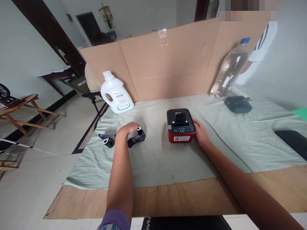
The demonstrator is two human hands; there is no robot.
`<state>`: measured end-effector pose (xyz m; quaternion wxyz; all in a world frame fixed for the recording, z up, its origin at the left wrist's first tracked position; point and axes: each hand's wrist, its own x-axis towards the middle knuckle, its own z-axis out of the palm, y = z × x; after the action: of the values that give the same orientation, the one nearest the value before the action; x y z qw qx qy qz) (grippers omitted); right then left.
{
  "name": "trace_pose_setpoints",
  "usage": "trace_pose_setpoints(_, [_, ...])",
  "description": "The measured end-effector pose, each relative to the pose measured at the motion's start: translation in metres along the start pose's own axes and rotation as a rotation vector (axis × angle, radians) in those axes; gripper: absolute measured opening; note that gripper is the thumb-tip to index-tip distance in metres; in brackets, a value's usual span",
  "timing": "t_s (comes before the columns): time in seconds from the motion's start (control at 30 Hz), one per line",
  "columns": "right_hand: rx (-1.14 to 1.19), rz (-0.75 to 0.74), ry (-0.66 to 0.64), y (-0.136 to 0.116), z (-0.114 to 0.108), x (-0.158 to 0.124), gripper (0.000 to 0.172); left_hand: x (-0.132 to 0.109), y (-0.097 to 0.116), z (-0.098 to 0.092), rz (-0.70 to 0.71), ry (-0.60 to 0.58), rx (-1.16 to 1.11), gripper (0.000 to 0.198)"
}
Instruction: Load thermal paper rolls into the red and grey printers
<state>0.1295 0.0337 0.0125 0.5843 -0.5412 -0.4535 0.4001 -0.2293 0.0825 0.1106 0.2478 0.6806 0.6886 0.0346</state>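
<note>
A small red and black label printer (pixel 181 136) sits on the cloth, with a short black strip sticking up from its top slot. My right hand (pixel 200 131) presses against its right side, the fingers partly behind it. To the left, my left hand (pixel 128 128) is curled, palm down, at a small roll of black paper (pixel 138 128). A loose black strip (pixel 137 139) folds down from there onto the cloth. Some of the left fingers are hidden under the hand. Another black roll (pixel 109 142) with a white core lies left of my left wrist.
A white jug (pixel 116 95) and a clear bottle (pixel 229 73) with a blue cap stand before the cardboard screen (pixel 168 64). On the right lie a dark rounded object (pixel 238 104) and a black flat object (pixel 291 142). A person's sleeve (pixel 263 41) shows behind the bottle.
</note>
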Motion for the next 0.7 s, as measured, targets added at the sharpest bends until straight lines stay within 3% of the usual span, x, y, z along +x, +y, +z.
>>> trace_pose_setpoints(0.1, [0.017, -0.006, 0.019, -0.001, 0.001, -0.003, 0.039, -0.003, 0.022, 0.006, 0.055, 0.086, -0.019, 0.037])
trace_pose_setpoints(0.17, [-0.003, -0.035, 0.043, -0.002, 0.002, -0.008, 0.04, -0.005, 0.048, 0.022, 0.167, 0.115, -0.135, 0.048])
trace_pose_setpoints(0.23, [-0.013, -0.086, 0.055, -0.004, 0.004, -0.016, 0.044, -0.007, 0.077, 0.047, 0.318, 0.034, -0.381, 0.055])
trace_pose_setpoints(0.3, [0.007, -0.137, 0.002, -0.003, 0.005, -0.026, 0.053, -0.008, 0.102, 0.076, 0.383, -0.065, -0.601, 0.06])
trace_pose_setpoints(0.37, [-0.004, -0.18, -0.107, -0.002, 0.003, -0.035, 0.061, -0.009, 0.117, 0.104, 0.422, -0.048, -0.812, 0.06])
trace_pose_setpoints(0.5, [-0.253, -0.242, -0.215, -0.004, -0.002, -0.044, 0.088, -0.011, 0.123, 0.14, 0.331, 0.154, -1.169, 0.051])
trace_pose_setpoints(0.6, [-0.36, -0.285, -0.204, -0.014, 0.006, -0.039, 0.09, -0.01, 0.115, 0.137, 0.303, 0.189, -1.185, 0.048])
trace_pose_setpoints(0.7, [-0.355, -0.34, -0.191, -0.034, 0.031, -0.026, 0.087, -0.004, 0.102, 0.106, 0.359, 0.162, -1.212, 0.046])
